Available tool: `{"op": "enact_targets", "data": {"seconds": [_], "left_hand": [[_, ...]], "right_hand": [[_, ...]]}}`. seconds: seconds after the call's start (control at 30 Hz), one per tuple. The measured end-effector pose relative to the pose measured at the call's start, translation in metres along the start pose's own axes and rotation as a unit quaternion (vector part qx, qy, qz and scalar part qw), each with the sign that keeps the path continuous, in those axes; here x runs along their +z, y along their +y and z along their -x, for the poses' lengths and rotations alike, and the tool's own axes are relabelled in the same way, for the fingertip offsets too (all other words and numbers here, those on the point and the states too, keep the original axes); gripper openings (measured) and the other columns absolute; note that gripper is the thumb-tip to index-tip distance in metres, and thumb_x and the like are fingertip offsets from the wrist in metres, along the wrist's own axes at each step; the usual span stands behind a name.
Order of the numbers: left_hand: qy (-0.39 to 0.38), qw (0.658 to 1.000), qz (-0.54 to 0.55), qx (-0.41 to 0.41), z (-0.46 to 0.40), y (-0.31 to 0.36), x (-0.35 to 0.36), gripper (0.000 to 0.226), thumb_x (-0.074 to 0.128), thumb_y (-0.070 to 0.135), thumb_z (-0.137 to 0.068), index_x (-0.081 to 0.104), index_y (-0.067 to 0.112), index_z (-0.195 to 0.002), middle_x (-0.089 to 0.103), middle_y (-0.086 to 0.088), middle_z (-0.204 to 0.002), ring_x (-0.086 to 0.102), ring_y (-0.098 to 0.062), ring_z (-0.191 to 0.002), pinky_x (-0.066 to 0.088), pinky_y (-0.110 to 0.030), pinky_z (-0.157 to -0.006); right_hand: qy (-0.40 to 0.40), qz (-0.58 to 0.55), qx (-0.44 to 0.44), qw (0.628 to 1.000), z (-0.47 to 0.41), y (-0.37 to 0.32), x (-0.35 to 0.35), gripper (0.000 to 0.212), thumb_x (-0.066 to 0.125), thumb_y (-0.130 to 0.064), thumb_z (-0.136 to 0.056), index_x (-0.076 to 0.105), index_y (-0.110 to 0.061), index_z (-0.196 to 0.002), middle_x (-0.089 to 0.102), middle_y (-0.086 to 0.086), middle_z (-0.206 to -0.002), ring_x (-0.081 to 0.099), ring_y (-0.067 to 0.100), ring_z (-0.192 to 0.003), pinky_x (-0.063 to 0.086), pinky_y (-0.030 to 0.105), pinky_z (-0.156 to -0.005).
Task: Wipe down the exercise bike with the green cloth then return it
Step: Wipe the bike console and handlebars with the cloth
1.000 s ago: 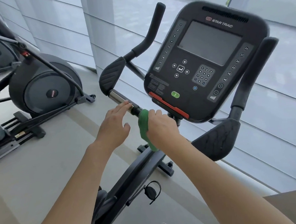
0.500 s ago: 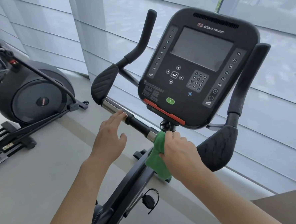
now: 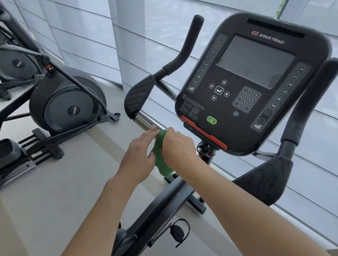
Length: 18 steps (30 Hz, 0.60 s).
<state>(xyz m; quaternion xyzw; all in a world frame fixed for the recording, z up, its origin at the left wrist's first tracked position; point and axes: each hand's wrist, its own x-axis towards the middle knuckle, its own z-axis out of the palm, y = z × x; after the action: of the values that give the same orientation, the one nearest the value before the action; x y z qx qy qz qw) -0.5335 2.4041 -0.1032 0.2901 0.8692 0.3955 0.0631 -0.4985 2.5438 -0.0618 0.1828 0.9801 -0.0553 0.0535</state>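
Now green cloth (image 3: 159, 154) hangs lengthwise down from handlebar (image 3: 144, 122).

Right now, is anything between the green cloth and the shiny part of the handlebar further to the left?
Yes. The left hand rests its fingers on the handlebar just beside the green cloth, which the right hand grips.

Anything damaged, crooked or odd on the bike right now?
Nothing stands out. The right hand grips the green cloth on the chrome handlebar bar, the left hand alongside; the black console looks intact.
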Motion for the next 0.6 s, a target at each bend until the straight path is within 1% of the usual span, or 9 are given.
{"op": "enact_targets", "data": {"seconds": [0.07,0.13,0.23,0.33,0.4,0.5,0.6], "left_hand": [[0.0,1.0,0.007,-0.003,0.002,0.002,0.0,0.077,0.058,0.0,-0.095,0.038,0.04,-0.157,0.029,0.033,-0.164,0.04,-0.012,-0.142,0.041,-0.038,-0.118],[0.002,1.0,0.006,-0.007,0.003,0.005,-0.001,0.077,0.058,0.0,-0.095,0.038,0.042,-0.156,0.029,0.035,-0.163,0.04,-0.013,-0.141,0.043,-0.04,-0.116],[0.004,1.0,-0.005,-0.009,0.006,0.009,-0.002,0.076,0.06,0.001,-0.095,0.038,0.043,-0.155,0.029,0.035,-0.163,0.043,-0.015,-0.139,0.048,-0.042,-0.112],[0.004,1.0,-0.008,-0.02,0.008,0.012,0.0,0.078,0.063,0.003,-0.095,0.035,0.043,-0.156,0.03,0.029,-0.164,0.045,-0.017,-0.135,0.05,-0.045,-0.111],[0.0,1.0,-0.007,-0.021,0.009,0.013,0.002,0.079,0.063,0.003,-0.095,0.033,0.043,-0.156,0.027,0.029,-0.166,0.045,-0.018,-0.135,0.049,-0.045,-0.111],[-0.004,1.0,-0.003,-0.015,0.008,0.008,0.003,0.078,0.061,0.003,-0.093,0.035,0.043,-0.154,0.02,0.037,-0.165,0.046,-0.02,-0.133,0.048,-0.044,-0.11],[-0.001,1.0,-0.001,-0.012,0.007,0.005,0.005,0.077,0.062,0.003,-0.094,0.035,0.042,-0.154,0.02,0.037,-0.165,0.046,-0.02,-0.135,0.047,-0.045,-0.112]], "right_hand": [[0.016,-0.015,-0.005,1.0,-0.004,0.001,0.002,0.04,0.069,-0.027,-0.095,0.044,-0.01,-0.121,0.065,0.009,-0.113,0.065,0.027,-0.093,0.045,0.035,-0.072],[0.014,-0.024,-0.01,1.0,-0.003,0.004,0.002,0.039,0.069,-0.029,-0.094,0.044,-0.011,-0.118,0.066,0.008,-0.109,0.058,0.026,-0.083,0.042,0.035,-0.07],[0.006,-0.028,-0.023,0.999,0.007,0.012,0.0,0.043,0.072,-0.032,-0.092,0.045,-0.011,-0.118,0.063,0.006,-0.103,0.056,0.026,-0.081,0.043,0.035,-0.071],[0.032,0.007,-0.031,0.999,0.027,0.025,0.004,0.041,0.071,-0.031,-0.093,0.045,-0.012,-0.119,0.054,0.003,-0.097,0.057,0.024,-0.081,0.04,0.033,-0.068],[0.053,0.018,-0.025,0.998,0.043,0.035,0.009,0.043,0.071,-0.03,-0.092,0.045,-0.012,-0.122,0.048,0.002,-0.096,0.054,0.023,-0.079,0.038,0.032,-0.066],[0.065,0.019,-0.007,0.998,0.07,0.052,0.015,0.041,0.067,-0.025,-0.092,0.044,-0.012,-0.124,0.052,0.002,-0.101,0.049,0.021,-0.077,0.038,0.032,-0.064],[0.064,0.031,0.012,0.997,0.102,0.077,0.019,0.036,0.058,-0.023,-0.095,0.043,-0.014,-0.127,0.054,0.001,-0.106,0.048,0.02,-0.079,0.036,0.03,-0.065]]}}
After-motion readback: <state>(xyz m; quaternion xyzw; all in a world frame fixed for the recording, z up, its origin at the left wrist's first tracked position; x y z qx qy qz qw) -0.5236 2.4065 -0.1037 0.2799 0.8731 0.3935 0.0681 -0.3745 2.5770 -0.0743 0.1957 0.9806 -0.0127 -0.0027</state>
